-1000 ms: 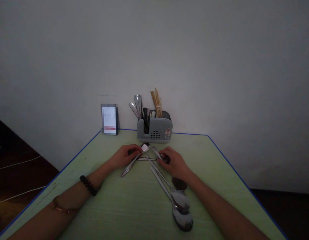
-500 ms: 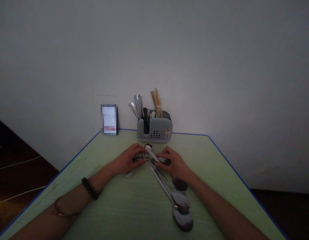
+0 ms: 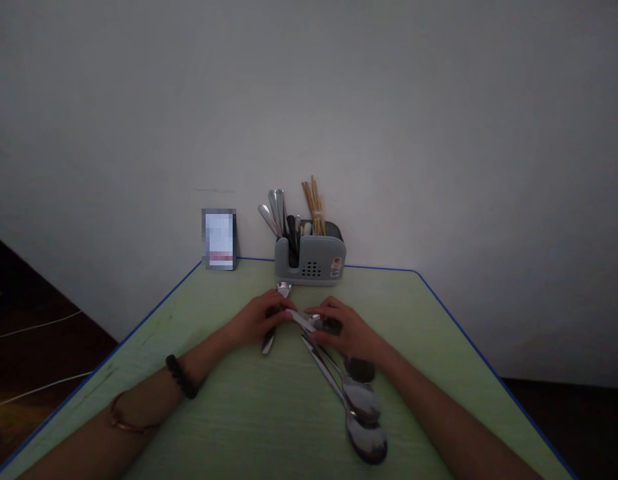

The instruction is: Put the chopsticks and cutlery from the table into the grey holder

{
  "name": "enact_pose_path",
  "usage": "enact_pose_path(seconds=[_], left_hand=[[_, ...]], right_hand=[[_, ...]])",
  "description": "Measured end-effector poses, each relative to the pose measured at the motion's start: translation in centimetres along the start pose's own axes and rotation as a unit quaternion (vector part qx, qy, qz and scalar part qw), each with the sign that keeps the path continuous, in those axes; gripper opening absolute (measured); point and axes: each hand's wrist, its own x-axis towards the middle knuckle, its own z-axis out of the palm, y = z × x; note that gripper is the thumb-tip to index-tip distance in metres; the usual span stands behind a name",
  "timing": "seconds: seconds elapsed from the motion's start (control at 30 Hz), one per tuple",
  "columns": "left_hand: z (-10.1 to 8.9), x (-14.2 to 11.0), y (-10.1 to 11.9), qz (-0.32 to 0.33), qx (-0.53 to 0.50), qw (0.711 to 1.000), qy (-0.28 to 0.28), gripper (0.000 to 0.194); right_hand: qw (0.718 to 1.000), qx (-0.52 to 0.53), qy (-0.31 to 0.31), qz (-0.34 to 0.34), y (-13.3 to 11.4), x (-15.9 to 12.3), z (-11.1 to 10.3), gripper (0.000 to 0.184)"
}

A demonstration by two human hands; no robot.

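Observation:
My left hand [image 3: 259, 319] is closed in a pinch on the upper end of a metal spoon handle [image 3: 301, 321], which slants down toward my right hand. Beneath the left fingers lies another piece of metal cutlery [image 3: 269, 343], its shiny far end [image 3: 284, 289] close to the holder. My right hand [image 3: 347, 328] has thumb and fingers apart around the pinched handle's lower part; a shiny piece shows in the gap. Near my right wrist, large spoons fan out: the nearest spoon [image 3: 367, 443], one overlapping spoon [image 3: 363, 400] and a darker spoon [image 3: 359, 369] partly hidden by the hand.
A grey cutlery holder [image 3: 283, 267] stands against the wall, with metal handles [image 3: 276, 203], dark handles and wooden chopsticks [image 3: 315, 200] upright in it. To its left leans a lit phone [image 3: 219, 240]. The green table [image 3: 229, 427] has a blue edge.
My left hand has moved slightly left and nearer. The cutlery under it has swung more upright, its shiny end shifting left. My right fingers have parted from the handle they were pinching.

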Motion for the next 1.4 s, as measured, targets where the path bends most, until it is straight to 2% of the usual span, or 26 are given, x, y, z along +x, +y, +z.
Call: enact_pose_path(seconds=[0.13, 0.23, 0.37, 0.5, 0.63, 0.77, 0.87, 1.07, 1.2, 1.4], left_hand=[[-0.3, 0.2, -0.7, -0.097, -0.092, 0.990, 0.055, 0.036], [-0.2, 0.4, -1.0, -0.130, -0.132, 0.980, 0.076, 0.040], [0.2, 0.5, -0.9, -0.128, -0.192, 0.970, 0.078, 0.045], [0.3, 0.5, -0.7, -0.128, -0.193, 0.970, 0.074, 0.045], [0.3, 0.5, -0.5, -0.122, -0.141, 0.980, 0.062, 0.042], [0.3, 0.4, -0.6, -0.102, -0.119, 0.987, 0.048, 0.040], [0.2, 0.3, -0.6, -0.085, -0.115, 0.989, 0.031, 0.039], [0.1, 0.2, -0.6, -0.065, -0.145, 0.987, -0.011, 0.045], [0.3, 0.2, -0.7, -0.079, -0.148, 0.986, -0.015, 0.050], [0.6, 0.2, -0.7, -0.106, -0.150, 0.983, -0.012, 0.051]], right_hand=[[0.995, 0.080, -0.025, 0.056, 0.2, 0.2, -0.2, 0.030], [0.984, 0.137, -0.048, 0.101, 0.5, 0.2, -0.2, 0.027], [0.969, 0.204, -0.050, 0.133, 0.9, 0.2, -0.6, 0.030], [0.948, 0.289, 0.025, 0.131, 1.1, 0.3, -1.3, 0.031], [0.902, 0.399, 0.090, 0.140, 1.7, 0.3, -1.4, 0.029], [0.852, 0.494, 0.096, 0.147, 2.2, 0.3, -1.4, 0.025], [0.833, 0.525, 0.093, 0.145, 2.4, 0.4, -1.4, 0.023], [0.837, 0.525, 0.066, 0.139, 2.5, 0.4, -1.6, 0.026], [0.835, 0.530, 0.053, 0.140, 2.5, 0.4, -1.6, 0.027], [0.850, 0.510, 0.038, 0.125, 2.4, 0.4, -1.6, 0.026]])
